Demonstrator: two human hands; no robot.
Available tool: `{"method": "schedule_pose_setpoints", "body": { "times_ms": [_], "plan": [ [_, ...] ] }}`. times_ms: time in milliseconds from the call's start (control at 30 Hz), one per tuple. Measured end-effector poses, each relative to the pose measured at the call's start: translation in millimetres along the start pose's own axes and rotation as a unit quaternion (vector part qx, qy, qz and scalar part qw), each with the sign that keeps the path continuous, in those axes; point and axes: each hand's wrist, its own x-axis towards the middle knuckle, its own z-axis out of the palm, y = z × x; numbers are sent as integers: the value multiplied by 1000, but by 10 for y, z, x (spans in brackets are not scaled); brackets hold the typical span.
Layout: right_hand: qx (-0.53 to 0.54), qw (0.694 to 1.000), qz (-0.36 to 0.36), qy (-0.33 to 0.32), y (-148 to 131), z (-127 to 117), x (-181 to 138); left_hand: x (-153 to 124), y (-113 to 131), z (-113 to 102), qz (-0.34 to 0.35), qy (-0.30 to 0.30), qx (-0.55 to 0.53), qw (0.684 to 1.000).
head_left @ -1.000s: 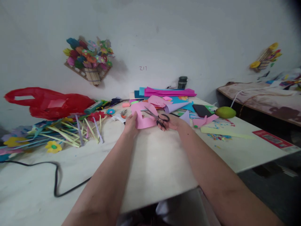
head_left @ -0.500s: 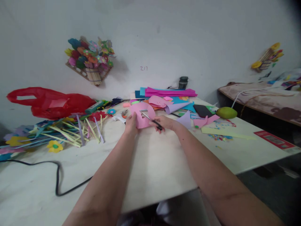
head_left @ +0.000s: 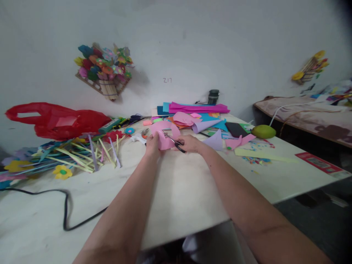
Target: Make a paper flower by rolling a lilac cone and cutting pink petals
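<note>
My left hand (head_left: 153,144) pinches the lower left edge of a pink paper cut-out (head_left: 165,134) with a curved top, holding it up above the table (head_left: 181,190). My right hand (head_left: 189,143) is closed round the black handles of a pair of scissors (head_left: 173,142). The blades point up and left into the pink paper. Both forearms reach out from the near edge of the table toward the middle.
A heap of coloured paper sheets (head_left: 196,110) lies behind the hands. Paper strips and paper flowers (head_left: 66,156) cover the left side, with a red plastic bag (head_left: 59,120) behind. A black cable (head_left: 64,209), a dark phone (head_left: 236,129) and a green fruit (head_left: 263,131) are also there.
My right hand has moved left with the scissors, and the blades have gone deeper into the pink paper. The left hand has turned the paper slightly.
</note>
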Motion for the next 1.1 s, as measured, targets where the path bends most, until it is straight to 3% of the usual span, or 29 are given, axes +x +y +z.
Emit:
{"method": "schedule_pose_setpoints", "body": {
  "times_ms": [567, 1100],
  "plan": [
    [-172, 985, -7, 26, -146, -62, -51, -20, 26, 29, -12, -19, -25, 999],
    [-192, 981, -2, 19, -183, -71, -43, -63, 59, 71, -44, -13, -51, 998]
  ]
}}
